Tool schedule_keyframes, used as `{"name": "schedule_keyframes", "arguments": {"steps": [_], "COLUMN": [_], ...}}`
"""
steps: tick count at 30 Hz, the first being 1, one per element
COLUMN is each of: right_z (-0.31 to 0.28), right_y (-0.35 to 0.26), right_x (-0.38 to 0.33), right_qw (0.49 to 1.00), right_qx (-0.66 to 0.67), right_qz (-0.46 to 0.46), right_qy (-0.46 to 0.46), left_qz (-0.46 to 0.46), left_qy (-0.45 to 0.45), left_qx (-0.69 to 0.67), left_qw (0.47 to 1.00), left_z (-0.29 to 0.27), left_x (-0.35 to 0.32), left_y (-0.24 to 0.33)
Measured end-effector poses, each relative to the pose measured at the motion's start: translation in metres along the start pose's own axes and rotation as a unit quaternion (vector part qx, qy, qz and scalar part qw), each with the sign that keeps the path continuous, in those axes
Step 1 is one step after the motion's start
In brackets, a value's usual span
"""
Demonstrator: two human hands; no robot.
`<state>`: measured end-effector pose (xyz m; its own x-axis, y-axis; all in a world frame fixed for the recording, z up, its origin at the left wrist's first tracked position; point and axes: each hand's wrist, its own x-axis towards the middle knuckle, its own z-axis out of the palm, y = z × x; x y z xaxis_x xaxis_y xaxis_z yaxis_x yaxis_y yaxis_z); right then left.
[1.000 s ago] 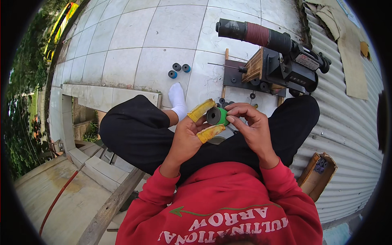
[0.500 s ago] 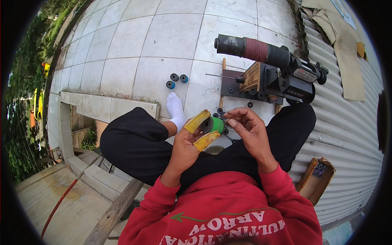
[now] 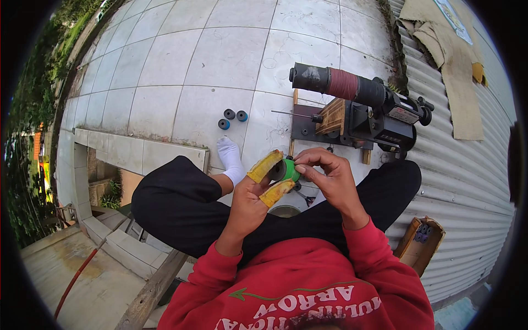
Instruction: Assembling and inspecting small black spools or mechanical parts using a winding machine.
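Since the frame half a second back, my right fingertips are sitting closer in on the spool, and the floor things are showing lower in my view.

Left to right: three small spools (image 3: 224, 124) are standing in a cluster on the floor tiles (image 3: 159, 110), just beyond my white sock (image 3: 229, 154). My left hand (image 3: 250, 201) is holding the green spool (image 3: 290, 170) between thumb and forefinger, both wearing yellow covers (image 3: 265, 166); the spool is lying on its side in mid-air above my lap, its dark end facing left. My right hand (image 3: 331, 179) is bringing thumb and fingertips nearly together, touching the spool's right side. Whether they are pinching a loose thread: cannot tell.

Farther right, the black machine (image 3: 379, 129) is standing on the floor, its thin rod (image 3: 291, 114) pointing left. A carton (image 3: 413, 257) is resting on the corrugated sheet (image 3: 456, 181), with purple spools (image 3: 422, 233) lying in its far end.

Step, as I am judging it: hand-working the green winding at the spool's edge. The next move is calling for a steady left grip, leaving that edge free to the right fingertips.
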<state>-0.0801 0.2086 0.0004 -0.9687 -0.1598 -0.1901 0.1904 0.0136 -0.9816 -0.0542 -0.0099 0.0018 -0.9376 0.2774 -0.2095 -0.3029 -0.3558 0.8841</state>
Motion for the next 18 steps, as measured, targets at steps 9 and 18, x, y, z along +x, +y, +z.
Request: {"name": "schedule_keyframes", "arguments": {"steps": [9,18], "right_z": [-0.005,-0.008], "right_y": [0.001,0.004], "right_x": [-0.003,-0.004], "right_qw": [0.995,0.999], "right_qx": [0.077,0.009], "right_qz": [0.055,0.043], "right_qy": [-0.002,-0.025], "left_qz": [-0.021,-0.021], "left_qy": [0.004,-0.006], "left_qx": [-0.037,-0.033], "left_qw": [0.999,0.999], "left_z": [0.001,0.006], "left_x": [0.005,0.005], "left_y": [-0.009,-0.013]}}
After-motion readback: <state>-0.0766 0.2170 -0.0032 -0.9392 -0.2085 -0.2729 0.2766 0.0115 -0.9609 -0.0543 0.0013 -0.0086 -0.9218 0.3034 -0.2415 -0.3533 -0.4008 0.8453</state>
